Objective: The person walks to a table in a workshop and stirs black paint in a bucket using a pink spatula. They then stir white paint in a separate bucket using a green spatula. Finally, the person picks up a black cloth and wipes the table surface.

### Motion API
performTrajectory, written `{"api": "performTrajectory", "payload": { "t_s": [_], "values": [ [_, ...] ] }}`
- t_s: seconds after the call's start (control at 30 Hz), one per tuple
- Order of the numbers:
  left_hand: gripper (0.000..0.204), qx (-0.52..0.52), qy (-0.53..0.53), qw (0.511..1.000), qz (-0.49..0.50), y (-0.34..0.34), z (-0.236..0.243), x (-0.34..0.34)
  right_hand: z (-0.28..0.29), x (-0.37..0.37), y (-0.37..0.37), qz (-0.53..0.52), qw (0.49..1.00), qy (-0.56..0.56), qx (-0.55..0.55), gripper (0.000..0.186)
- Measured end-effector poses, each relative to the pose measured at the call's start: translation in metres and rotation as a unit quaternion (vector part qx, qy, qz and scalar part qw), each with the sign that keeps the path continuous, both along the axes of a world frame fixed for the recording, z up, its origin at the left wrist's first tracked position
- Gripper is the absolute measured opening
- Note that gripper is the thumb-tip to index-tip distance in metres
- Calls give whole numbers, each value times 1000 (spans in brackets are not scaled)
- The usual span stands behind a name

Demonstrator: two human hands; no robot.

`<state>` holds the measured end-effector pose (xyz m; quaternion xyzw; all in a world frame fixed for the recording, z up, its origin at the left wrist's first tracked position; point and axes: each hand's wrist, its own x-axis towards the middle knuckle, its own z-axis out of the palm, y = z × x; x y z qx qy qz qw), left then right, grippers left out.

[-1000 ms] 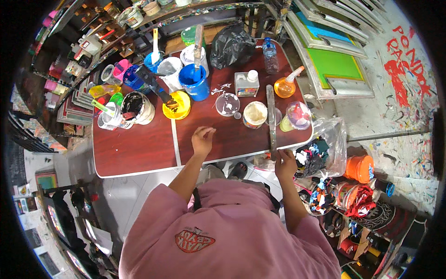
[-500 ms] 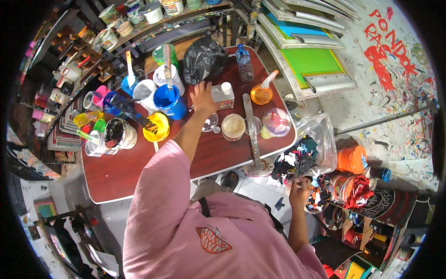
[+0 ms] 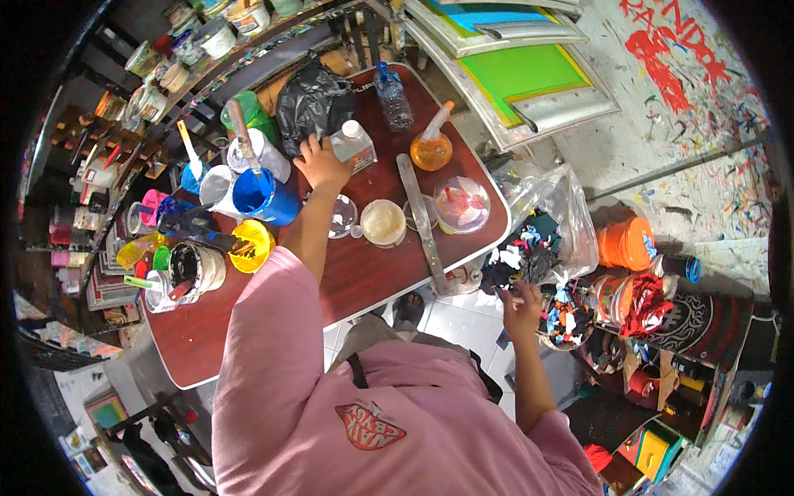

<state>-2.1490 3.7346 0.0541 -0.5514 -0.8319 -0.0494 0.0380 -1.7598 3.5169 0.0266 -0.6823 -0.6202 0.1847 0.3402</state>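
Note:
My left hand (image 3: pixel 322 165) reaches over the red-brown table with its fingers spread. It is beside a white plastic bottle (image 3: pixel 356 147) with a white cap and just below a black plastic bag (image 3: pixel 313 107). Whether the fingertips touch either one, I cannot tell. Left of this hand stand a blue bucket (image 3: pixel 266 198) and a yellow tub (image 3: pixel 251 246). Low on the right, my right hand (image 3: pixel 523 309) hangs off the table, loosely bent, its fingers apart and nothing visible in them. Close by are a clear bag of cloth scraps (image 3: pixel 529 246) and a scrap-filled bucket (image 3: pixel 569 318).
A long metal strip (image 3: pixel 422 221) lies between a cream-filled tub (image 3: pixel 383 223) and a clear lidded tub (image 3: pixel 461 207). Behind stand an orange-filled squeeze bottle (image 3: pixel 432 150) and a clear bottle (image 3: pixel 393 97). Framed screens (image 3: pixel 529 83) jut out at the upper right. An orange bucket (image 3: pixel 624 244) stands right.
The view has shifted, so the table things sit lower left. My left hand stays by the white bottle, fingers still spread. My right hand has risen slightly toward the scrap bag.

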Motion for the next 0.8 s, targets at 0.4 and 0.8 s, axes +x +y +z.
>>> {"api": "performTrajectory", "payload": {
  "t_s": [0.4,0.8],
  "values": [
    [70,273,-265,911,-161,-154,22,6,-27,-106,124,44,992,92,73,66],
    [68,256,-218,934,119,-366,-15,-79,-72,-93,184,38,980,27,192,66]
  ]
}}
